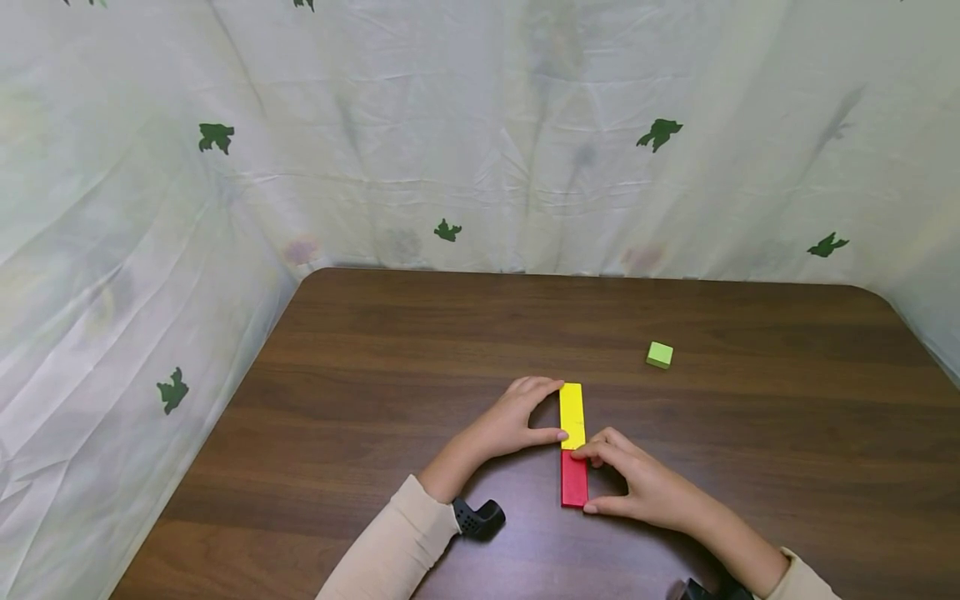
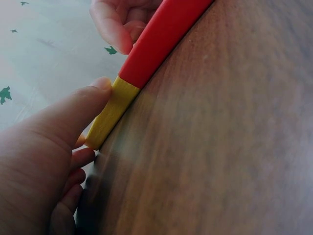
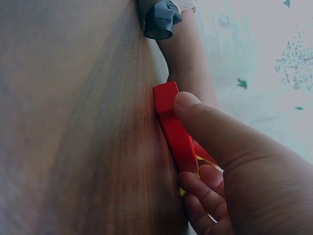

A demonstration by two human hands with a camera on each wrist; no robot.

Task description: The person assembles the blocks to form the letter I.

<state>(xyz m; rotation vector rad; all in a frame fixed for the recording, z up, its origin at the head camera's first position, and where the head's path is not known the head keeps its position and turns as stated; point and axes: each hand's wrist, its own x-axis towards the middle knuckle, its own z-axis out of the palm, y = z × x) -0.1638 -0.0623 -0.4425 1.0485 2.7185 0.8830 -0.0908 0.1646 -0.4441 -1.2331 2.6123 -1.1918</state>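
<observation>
Two flat rectangular blocks lie end to end on the table, the yellow block (image 1: 572, 417) farther off and the red block (image 1: 573, 480) nearer; their short ends meet. From the left side, my left hand (image 1: 517, 421) holds the yellow block, fingertips at its far end and thumb near the seam. My right hand (image 1: 637, 483) grips the red block from the right, its thumb at the near corner and index finger close to the seam. In the left wrist view the thumb (image 2: 100, 84) touches the yellow edge. The right wrist view shows the other thumb (image 3: 188, 101) against the red block.
A small light green block (image 1: 660, 355) sits alone farther back, to the right of the yellow one. The brown wooden table (image 1: 420, 333) ends at a pale curtain (image 1: 495, 150) with green leaf shapes. Black wrist devices (image 1: 480, 519) are worn on both arms.
</observation>
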